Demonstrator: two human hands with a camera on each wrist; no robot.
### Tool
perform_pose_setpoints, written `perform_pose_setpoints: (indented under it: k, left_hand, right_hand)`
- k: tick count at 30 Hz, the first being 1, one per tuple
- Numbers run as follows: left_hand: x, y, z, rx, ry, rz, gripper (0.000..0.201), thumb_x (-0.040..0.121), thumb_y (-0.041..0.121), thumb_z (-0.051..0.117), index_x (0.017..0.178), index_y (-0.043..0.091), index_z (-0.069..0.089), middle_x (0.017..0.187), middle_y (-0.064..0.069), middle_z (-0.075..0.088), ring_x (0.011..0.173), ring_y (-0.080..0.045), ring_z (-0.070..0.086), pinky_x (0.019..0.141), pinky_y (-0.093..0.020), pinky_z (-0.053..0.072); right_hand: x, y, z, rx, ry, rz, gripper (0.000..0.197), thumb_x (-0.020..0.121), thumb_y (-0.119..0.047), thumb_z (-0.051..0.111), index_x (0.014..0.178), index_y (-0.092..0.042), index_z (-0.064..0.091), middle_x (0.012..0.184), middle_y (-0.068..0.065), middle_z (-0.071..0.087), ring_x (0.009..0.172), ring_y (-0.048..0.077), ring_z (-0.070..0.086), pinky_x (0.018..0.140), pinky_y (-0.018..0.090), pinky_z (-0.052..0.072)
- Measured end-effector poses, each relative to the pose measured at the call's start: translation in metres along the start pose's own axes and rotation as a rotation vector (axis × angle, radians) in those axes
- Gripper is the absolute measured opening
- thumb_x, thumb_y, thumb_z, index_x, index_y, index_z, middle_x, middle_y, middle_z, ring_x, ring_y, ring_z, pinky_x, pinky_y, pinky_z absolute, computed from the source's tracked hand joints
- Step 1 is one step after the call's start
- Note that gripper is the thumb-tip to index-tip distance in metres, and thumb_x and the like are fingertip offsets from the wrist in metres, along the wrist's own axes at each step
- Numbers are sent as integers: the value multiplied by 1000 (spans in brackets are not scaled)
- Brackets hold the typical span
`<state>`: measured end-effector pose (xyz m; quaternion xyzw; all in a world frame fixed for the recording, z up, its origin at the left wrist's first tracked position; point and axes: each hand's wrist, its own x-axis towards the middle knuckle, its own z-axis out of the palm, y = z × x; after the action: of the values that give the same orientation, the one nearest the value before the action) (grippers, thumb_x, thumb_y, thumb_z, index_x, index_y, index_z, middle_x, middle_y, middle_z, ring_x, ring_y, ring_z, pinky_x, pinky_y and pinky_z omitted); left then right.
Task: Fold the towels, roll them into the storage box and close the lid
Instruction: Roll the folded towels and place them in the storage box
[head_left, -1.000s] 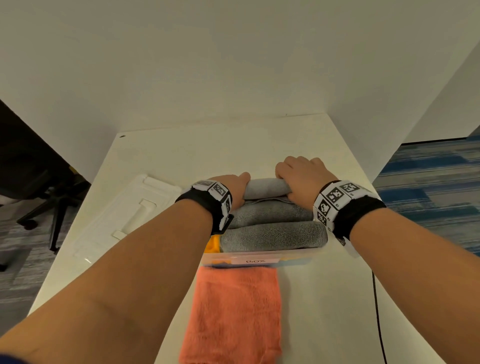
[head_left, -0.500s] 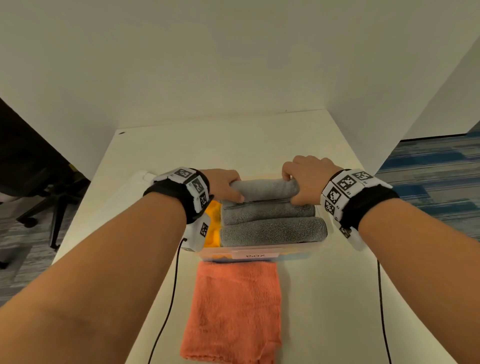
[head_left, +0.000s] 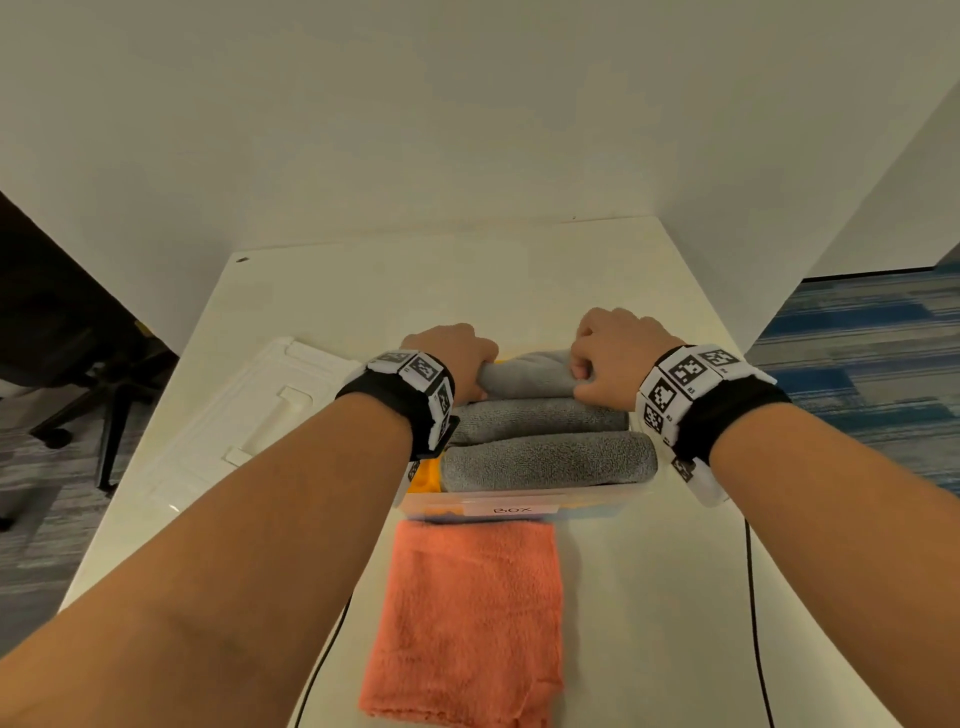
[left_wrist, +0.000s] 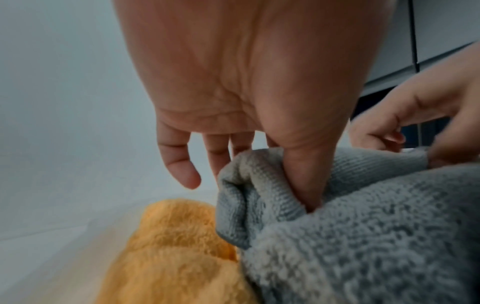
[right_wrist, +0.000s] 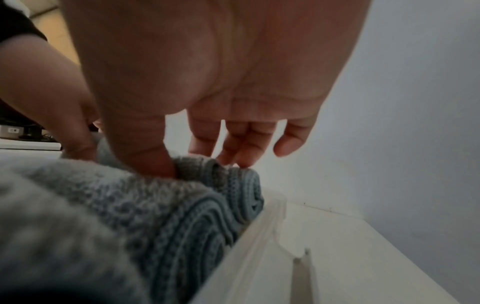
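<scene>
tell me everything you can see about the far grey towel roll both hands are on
The far grey roll is a light grey, finely ribbed cloth wound into a short cylinder; its spiral layers show at the ends in the wrist views. It lies crosswise at the back of the box, above an orange towel and against the middle grey roll. The left hand pinches its left end, thumb tucked into the seam; the right hand pinches its right end.

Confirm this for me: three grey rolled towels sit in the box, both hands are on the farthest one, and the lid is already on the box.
Not the lid. The head view shows the white lid lying on the table left of the box, which is open. The rest holds: left hand and right hand grip the farthest grey roll.
</scene>
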<state>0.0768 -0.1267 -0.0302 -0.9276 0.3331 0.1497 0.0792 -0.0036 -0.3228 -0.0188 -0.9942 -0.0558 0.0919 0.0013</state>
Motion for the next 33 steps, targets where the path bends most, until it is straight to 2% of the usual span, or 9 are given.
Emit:
perform_pose_setpoints:
  k: [5, 7, 11, 16, 19, 21, 24, 28, 33]
  left_hand:
    - [-3, 3, 0, 26, -31, -53, 31, 94, 39, 55, 69, 27, 40, 72, 6, 48, 80, -19, 53, 76, -35, 51]
    - [-4, 4, 3, 34, -46, -68, 29, 97, 40, 51, 74, 25, 42, 73, 6, 47, 82, -19, 53, 75, -34, 49]
    - [-5, 4, 15, 18, -69, -69, 25, 100, 42, 42, 105, 19, 52, 81, 3, 52, 83, -21, 53, 76, -34, 47]
    - [-4, -3, -3, -200, -159, -27, 43, 101, 42, 38, 127, 10, 52, 118, -8, 61, 105, -25, 56, 80, -30, 38]
    - [-3, -15, -10, -158, -117, -24, 40, 100, 40, 45, 123, 11, 60, 113, -8, 65, 99, -22, 58, 79, -30, 40]
    - [-1, -19, -8, -108, -105, -43, 36, 98, 40, 48, 112, 10, 64, 97, -6, 66, 87, -19, 56, 73, -28, 41]
    - [5, -15, -3, -17, -118, -75, 34, 99, 40, 47, 94, 10, 61, 75, 1, 52, 79, -18, 50, 68, -27, 38]
    - [11, -12, 5, 20, -151, -107, 35, 99, 42, 46, 94, 10, 61, 76, 1, 49, 82, -20, 51, 75, -29, 41]
    - [12, -12, 12, 14, -151, -123, 34, 98, 43, 46, 91, 11, 58, 77, 1, 51, 87, -24, 56, 73, -29, 40]
  right_hand:
    - [-3, 1, 5, 24, -36, 9, 34, 99, -27, 41, 131, -34, 48, 122, -2, 62, 106, 21, 58, 89, 31, 42]
    - [-1, 1, 11, -40, -81, 29, 42, 99, -19, 38, 137, -35, 45, 128, -2, 60, 112, 22, 57, 93, 33, 39]
    - [2, -3, 17, -80, -165, 88, 45, 97, -9, 34, 132, -34, 47, 107, -1, 62, 95, 22, 56, 80, 32, 31]
    - [1, -3, 20, -45, -199, 131, 36, 98, -12, 31, 115, -34, 54, 80, -5, 53, 81, 20, 52, 79, 32, 30]
    - [3, -2, 20, -34, -225, 139, 36, 98, -13, 32, 118, -34, 54, 85, -4, 55, 84, 21, 53, 80, 33, 31]
    - [4, -3, 20, -25, -248, 140, 36, 99, -14, 32, 123, -32, 53, 91, -2, 56, 85, 21, 52, 79, 33, 32]
    - [6, -4, 20, -25, -270, 140, 35, 100, -15, 33, 126, -27, 53, 96, 1, 59, 84, 21, 53, 75, 31, 33]
    - [7, -5, 18, -20, -308, 120, 34, 101, -14, 34, 129, -20, 51, 100, 4, 61, 83, 21, 52, 52, 23, 28]
    - [10, -6, 19, -13, -345, 124, 30, 101, -13, 35, 124, -14, 53, 94, 4, 57, 82, 22, 54, 50, 21, 29]
